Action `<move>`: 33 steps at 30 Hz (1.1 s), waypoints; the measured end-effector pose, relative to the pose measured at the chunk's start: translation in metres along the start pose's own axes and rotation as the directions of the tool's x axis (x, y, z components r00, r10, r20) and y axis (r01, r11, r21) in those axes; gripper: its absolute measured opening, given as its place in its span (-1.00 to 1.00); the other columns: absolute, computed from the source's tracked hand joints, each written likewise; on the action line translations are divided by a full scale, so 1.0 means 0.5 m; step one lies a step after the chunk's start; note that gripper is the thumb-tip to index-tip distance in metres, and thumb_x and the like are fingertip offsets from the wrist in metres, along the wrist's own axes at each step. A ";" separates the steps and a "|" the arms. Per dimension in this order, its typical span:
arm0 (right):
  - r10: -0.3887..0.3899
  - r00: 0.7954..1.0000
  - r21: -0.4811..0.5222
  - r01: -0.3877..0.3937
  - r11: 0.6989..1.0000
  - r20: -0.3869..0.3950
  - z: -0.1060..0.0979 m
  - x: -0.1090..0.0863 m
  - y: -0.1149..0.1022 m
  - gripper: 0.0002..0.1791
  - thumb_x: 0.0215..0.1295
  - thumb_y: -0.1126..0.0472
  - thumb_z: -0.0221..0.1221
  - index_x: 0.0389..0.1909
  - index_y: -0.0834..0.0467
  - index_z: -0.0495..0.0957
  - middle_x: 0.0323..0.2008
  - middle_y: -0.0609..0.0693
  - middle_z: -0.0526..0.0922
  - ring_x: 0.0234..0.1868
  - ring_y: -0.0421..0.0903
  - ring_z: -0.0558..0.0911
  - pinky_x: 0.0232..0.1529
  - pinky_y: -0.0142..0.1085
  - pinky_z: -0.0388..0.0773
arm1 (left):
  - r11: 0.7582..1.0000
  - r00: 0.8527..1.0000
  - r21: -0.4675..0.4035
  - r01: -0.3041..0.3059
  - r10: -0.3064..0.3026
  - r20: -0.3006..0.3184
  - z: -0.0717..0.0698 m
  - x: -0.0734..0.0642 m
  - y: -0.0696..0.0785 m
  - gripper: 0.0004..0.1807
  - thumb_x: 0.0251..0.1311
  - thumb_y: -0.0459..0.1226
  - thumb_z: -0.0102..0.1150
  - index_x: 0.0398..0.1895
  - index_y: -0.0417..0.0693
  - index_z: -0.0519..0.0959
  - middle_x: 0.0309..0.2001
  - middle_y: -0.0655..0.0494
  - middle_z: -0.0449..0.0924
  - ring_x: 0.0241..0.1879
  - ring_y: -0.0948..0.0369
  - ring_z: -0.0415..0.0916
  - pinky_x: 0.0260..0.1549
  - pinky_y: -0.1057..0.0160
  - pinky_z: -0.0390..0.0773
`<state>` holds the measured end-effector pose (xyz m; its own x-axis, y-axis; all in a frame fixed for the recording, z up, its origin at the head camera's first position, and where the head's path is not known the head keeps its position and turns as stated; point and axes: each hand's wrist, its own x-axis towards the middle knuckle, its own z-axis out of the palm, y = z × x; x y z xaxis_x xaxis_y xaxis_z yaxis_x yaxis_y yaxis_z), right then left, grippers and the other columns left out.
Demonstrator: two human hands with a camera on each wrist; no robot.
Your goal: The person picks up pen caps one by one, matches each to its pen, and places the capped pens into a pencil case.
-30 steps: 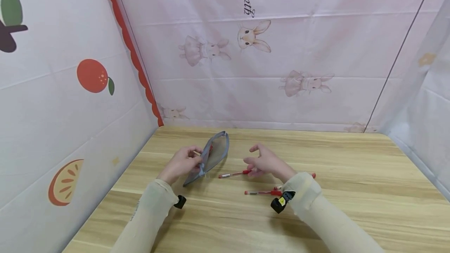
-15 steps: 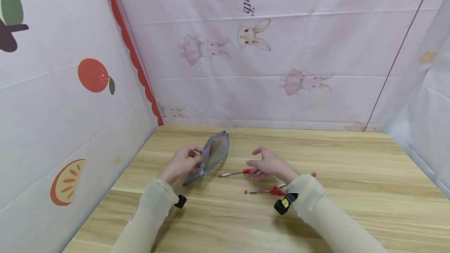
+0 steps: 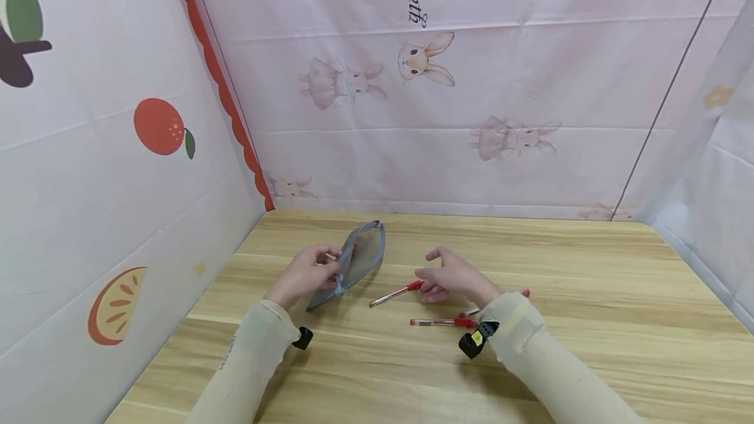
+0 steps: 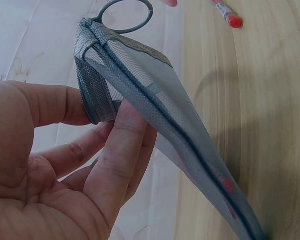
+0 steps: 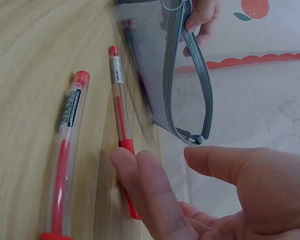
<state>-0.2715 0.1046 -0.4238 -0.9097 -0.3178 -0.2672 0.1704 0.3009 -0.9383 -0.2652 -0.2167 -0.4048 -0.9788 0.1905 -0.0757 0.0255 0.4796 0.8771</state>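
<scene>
My left hand (image 3: pixel 303 273) pinches the edge of a grey, see-through zipper pouch (image 3: pixel 366 259), holding its mouth apart. In the right wrist view, a red pen (image 5: pixel 134 52) shows through the pouch's side. My right hand (image 3: pixel 455 277) is over the red cap of a clear-barrelled red gel pen (image 3: pixel 390 297) on the table. Its fingertips touch or nearly touch that cap, while the thumb (image 5: pixel 209 162) stands well apart. Nearer my body lies a second red gel pen (image 3: pixel 432 322), its cap end partly hidden by the right wrist's camera.
Another pen's red end (image 3: pixel 526 292) shows behind my right wrist. The wooden table (image 3: pixel 377 371) meets a printed cloth (image 3: pixel 377 169) at the back, and a fruit-patterned cloth (image 3: pixel 194 214) lines the left side.
The far pen has turned on the table, its bare end swinging toward me. My right hand has shifted slightly right. The left hand and the pouch have stayed nearly still.
</scene>
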 end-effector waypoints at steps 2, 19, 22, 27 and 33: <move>0.004 1.000 0.005 -0.004 1.000 -0.009 0.000 0.004 0.001 -0.30 0.59 0.21 0.21 0.55 0.30 0.09 -0.10 0.38 0.72 -0.38 -0.03 0.77 -0.20 -0.17 0.82 | 1.000 1.000 0.002 0.000 0.000 -0.002 0.001 -0.001 0.000 -0.68 0.50 -0.38 0.09 0.24 -0.21 0.58 -0.10 -0.13 0.63 -0.27 0.14 0.70 -0.14 0.12 0.81; -0.006 0.998 0.004 0.007 1.000 -0.065 0.026 0.047 0.007 -0.27 0.47 0.32 0.32 0.51 0.34 0.18 -0.08 0.34 0.74 -0.31 0.00 0.79 -0.23 -0.24 0.81 | 1.000 1.000 0.001 0.002 -0.002 -0.003 0.000 0.000 -0.001 -0.69 0.51 -0.35 0.11 0.24 -0.19 0.58 -0.11 -0.11 0.64 -0.28 0.13 0.71 -0.17 0.15 0.80; 0.005 0.998 -0.003 -0.005 1.000 -0.069 0.037 0.054 0.010 -0.21 0.36 0.39 0.40 0.49 0.34 0.20 -0.20 0.29 0.76 -0.42 -0.05 0.78 -0.31 -0.28 0.79 | 1.000 1.000 0.000 0.000 0.000 -0.002 0.000 0.001 -0.001 -0.69 0.51 -0.35 0.11 0.24 -0.20 0.58 -0.11 -0.11 0.64 -0.29 0.14 0.70 -0.17 0.15 0.80; -0.003 0.995 -0.085 -0.005 0.996 -0.095 0.057 0.062 0.009 -0.20 0.23 0.46 0.47 0.42 0.36 0.27 -0.40 0.17 0.72 -0.55 -0.15 0.71 -0.42 -0.34 0.75 | 1.000 1.000 -0.010 -0.001 0.001 0.004 0.000 0.000 -0.003 -0.69 0.51 -0.36 0.10 0.24 -0.21 0.57 -0.11 -0.11 0.63 -0.28 0.14 0.69 -0.15 0.15 0.80; -0.008 0.992 -0.132 -0.008 0.991 -0.125 0.066 0.068 0.006 -0.29 0.25 0.46 0.46 0.36 0.35 0.34 -0.46 0.14 0.74 -0.61 -0.19 0.68 -0.47 -0.39 0.71 | 1.000 1.000 -0.013 -0.004 0.004 0.006 0.000 0.002 -0.004 -0.70 0.52 -0.36 0.11 0.22 -0.22 0.58 -0.11 -0.12 0.64 -0.28 0.14 0.70 -0.15 0.16 0.80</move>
<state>-0.2893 0.0650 -0.4429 -0.9512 -0.2055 -0.2300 0.1266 0.4199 -0.8987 -0.2663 -0.2176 -0.4065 -0.9774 0.1975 -0.0751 0.0268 0.4681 0.8832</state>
